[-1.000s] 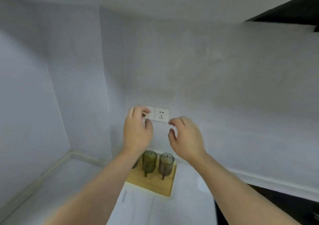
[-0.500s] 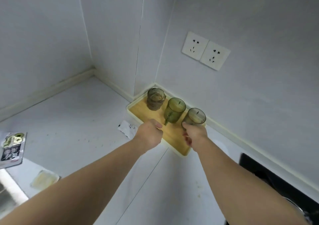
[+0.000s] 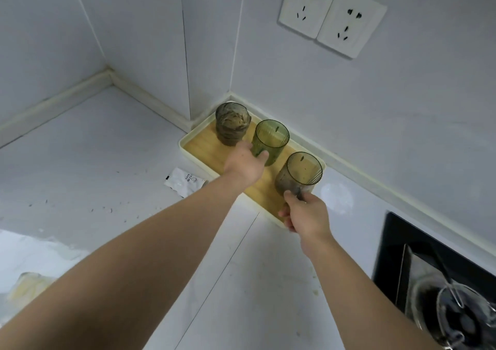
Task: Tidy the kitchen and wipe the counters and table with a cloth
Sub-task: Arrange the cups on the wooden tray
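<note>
— What is held?
— The middle cup [image 3: 271,141] is clasped by the left grip [image 3: 243,165]; the nearest cup's [image 3: 300,175] handle is pinched by the right grip [image 3: 306,216].
— Where are they found?
— At the wooden tray [image 3: 202,148], set in the surface's [image 3: 107,161] corner.

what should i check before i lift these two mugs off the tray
1. Left hand grip on the middle mug: ok, its thumb is curled against the mug's side.
2. Right hand grip on the right mug: ok, it pinches the handle low down.
3. Both mugs upright on the tray: ok.
4. Mugs empty: cannot tell, the glass is tinted.
5. Room beside the back mug: not ok, it stands very close to the left hand.
6. Counter in front fit to set them down: not ok, a sachet and dark specks lie there.
</note>
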{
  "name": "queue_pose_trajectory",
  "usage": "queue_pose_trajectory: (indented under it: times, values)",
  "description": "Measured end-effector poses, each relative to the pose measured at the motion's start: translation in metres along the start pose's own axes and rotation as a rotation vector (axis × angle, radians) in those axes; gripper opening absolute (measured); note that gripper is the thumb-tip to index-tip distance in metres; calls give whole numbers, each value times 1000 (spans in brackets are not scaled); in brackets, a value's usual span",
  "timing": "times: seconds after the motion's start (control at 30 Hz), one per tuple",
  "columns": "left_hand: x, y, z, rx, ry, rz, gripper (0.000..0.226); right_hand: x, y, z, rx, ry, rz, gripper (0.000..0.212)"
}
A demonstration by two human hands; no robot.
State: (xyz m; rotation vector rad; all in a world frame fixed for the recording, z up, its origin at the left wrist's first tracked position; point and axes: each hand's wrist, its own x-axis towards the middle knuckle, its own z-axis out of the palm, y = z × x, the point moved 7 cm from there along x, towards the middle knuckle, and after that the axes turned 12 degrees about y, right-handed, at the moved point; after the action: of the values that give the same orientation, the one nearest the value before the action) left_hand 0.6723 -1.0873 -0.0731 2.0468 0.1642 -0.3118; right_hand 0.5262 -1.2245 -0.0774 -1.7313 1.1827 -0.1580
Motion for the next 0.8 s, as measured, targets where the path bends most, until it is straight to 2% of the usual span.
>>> queue_pose_trajectory:
  times: [0.03, 0.1, 0.2, 0.27, 0.4, 0.47, 0.53, 0.67, 0.73, 0.8]
  values:
    - [6, -2, 4, 30, -1, -8, 55, -2, 4, -3, -19, 14, -19, 13]
    - [12, -4, 10, 78, -3, 16, 51, -3, 12, -13, -51, 72, -32, 8]
    - [1, -2, 7, 170, -2, 115, 31, -6, 15, -28, -132, 168, -51, 33]
    - [-11, -8, 5, 157, -35, 128, 26, -9, 9, -36, -175, 245, -111, 48]
    - [-30, -20, -1, 188, -114, 159, 22, -17, -25, -40, -212, 461, -427, 62]
    - [-34, -18, -7, 222, -129, 178, 26, -22, -47, -33, -246, 491, -574, 64]
    - [-30, -10, -20, 262, -80, 172, 31, -24, -69, -22, -319, 473, -699, 63]
    - [6, 9, -62, 273, 230, 147, 15, -18, -97, 5, -462, 368, -842, 56]
    - [32, 16, -71, 318, 299, 156, 43, -14, -107, 16, -508, 318, -859, 54]
    - [58, 21, -69, 370, 282, 190, 74, -10, -120, 28, -564, 279, -894, 52]
